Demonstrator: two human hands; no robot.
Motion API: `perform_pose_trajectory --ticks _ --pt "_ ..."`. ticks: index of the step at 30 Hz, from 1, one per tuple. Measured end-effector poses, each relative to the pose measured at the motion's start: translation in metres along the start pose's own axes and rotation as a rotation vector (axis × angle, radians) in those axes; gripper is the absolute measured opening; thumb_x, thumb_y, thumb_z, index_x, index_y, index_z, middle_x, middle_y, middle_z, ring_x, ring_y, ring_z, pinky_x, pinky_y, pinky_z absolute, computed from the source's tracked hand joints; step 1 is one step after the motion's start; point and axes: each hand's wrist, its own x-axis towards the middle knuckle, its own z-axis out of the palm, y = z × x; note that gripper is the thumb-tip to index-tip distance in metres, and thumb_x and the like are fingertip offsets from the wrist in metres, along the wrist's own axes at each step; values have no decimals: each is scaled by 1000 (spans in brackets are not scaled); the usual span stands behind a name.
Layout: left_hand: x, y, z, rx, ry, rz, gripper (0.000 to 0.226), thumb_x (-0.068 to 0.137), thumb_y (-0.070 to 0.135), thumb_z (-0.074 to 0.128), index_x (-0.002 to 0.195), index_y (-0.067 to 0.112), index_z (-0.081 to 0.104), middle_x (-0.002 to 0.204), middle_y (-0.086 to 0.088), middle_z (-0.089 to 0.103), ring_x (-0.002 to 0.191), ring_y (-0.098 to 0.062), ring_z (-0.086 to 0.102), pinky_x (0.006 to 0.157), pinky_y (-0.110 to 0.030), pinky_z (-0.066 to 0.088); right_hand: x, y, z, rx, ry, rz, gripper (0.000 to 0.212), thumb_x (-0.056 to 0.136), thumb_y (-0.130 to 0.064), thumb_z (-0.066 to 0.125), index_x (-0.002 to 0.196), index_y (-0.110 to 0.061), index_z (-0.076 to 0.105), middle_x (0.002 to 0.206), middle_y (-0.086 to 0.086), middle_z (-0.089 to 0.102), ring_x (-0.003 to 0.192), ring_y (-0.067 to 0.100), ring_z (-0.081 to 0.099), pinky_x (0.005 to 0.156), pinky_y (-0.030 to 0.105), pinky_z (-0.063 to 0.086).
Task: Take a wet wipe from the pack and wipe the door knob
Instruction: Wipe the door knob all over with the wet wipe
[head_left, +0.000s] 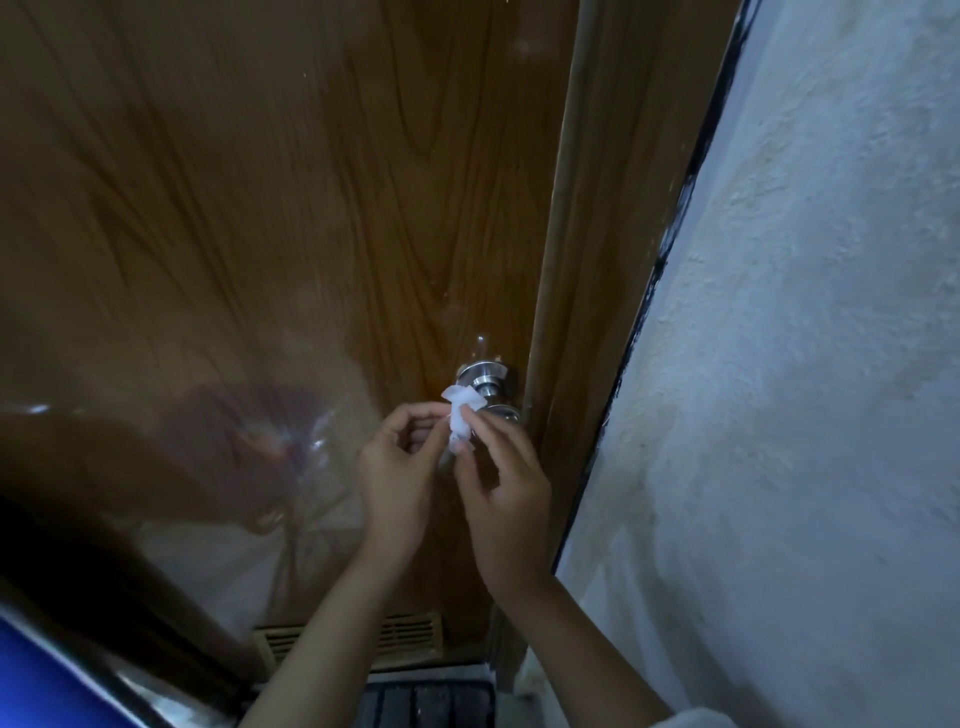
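Note:
A small crumpled white wet wipe (460, 415) is pinched between the fingertips of both hands, just in front of the silver door knob (488, 382) on the brown wooden door (291, 208). My left hand (402, 467) grips the wipe's left side. My right hand (501, 483) holds its right side, and its fingers cover the front part of the knob. The knob's round base plate and neck show above the wipe. The wipe pack is not in view.
The wooden door frame (576, 291) runs along the right of the knob, with a rough white wall (805, 364) beyond it. A vent grille (400, 636) sits at the door's bottom above a dark mat (431, 701). A blue object (36, 691) lies at the lower left.

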Motion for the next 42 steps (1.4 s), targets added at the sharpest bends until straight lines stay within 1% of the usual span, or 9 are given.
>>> perform_pose_trajectory --ticks 6,10,14,19,23,25,31,34,42 --pt "-4 7 -1 -43 54 106 22 85 3 63 89 25 61 81 4 63 70 3 60 61 -7 46 21 -3 -15 -24 127 42 20 83 -8 64 102 -8 70 101 5 71 95 9 64 79 24 57" --pt "2 14 -3 156 43 250 31 83 2 63 85 32 59 84 6 60 75 1 57 65 -8 45 32 -8 -23 -108 150 -49 17 82 -3 64 97 -4 71 96 8 70 91 10 64 78 18 55" --pt "13 18 0 327 15 365 21 82 -1 63 82 20 65 83 12 54 78 3 55 66 -5 42 39 -9 -25 -266 86 -86 20 82 3 62 100 -3 70 98 9 69 91 13 63 77 21 55" --pt "29 17 4 604 -161 396 18 86 1 59 95 10 72 95 1 60 84 -7 58 72 -9 44 37 -3 -20 -463 -182 18 34 93 -21 52 123 -6 58 123 10 63 109 21 60 85 27 50" --pt "30 9 2 1023 -283 543 27 89 18 53 113 17 66 120 -1 64 113 -23 54 85 -34 44 40 3 -20 -535 -317 78 49 95 -40 40 137 -15 42 142 2 48 125 15 46 98 24 39" --pt "27 7 -1 1115 -292 611 36 87 28 46 116 19 65 121 1 65 113 -27 57 80 -38 47 41 4 -17 -579 -339 88 54 94 -46 35 139 -17 39 145 0 44 128 14 43 101 24 35" --pt "30 -15 -6 1261 -335 683 65 64 25 75 127 22 56 131 2 59 114 -34 57 74 -41 51 42 -5 -10 -605 -191 9 44 90 -36 53 123 -9 58 125 10 62 113 25 59 88 37 48" --pt "28 -25 -12 1326 -354 683 76 62 28 81 131 25 49 136 3 55 121 -33 53 80 -44 51 42 -6 -7 -636 -279 -23 44 93 -39 46 125 -12 57 128 7 61 119 22 56 95 37 43" --pt "35 -13 -2 1261 -358 718 63 72 22 75 130 25 52 136 6 55 120 -36 52 80 -43 49 49 2 -8 -615 -268 117 49 95 -46 30 126 -17 56 123 2 65 111 15 60 96 27 40"
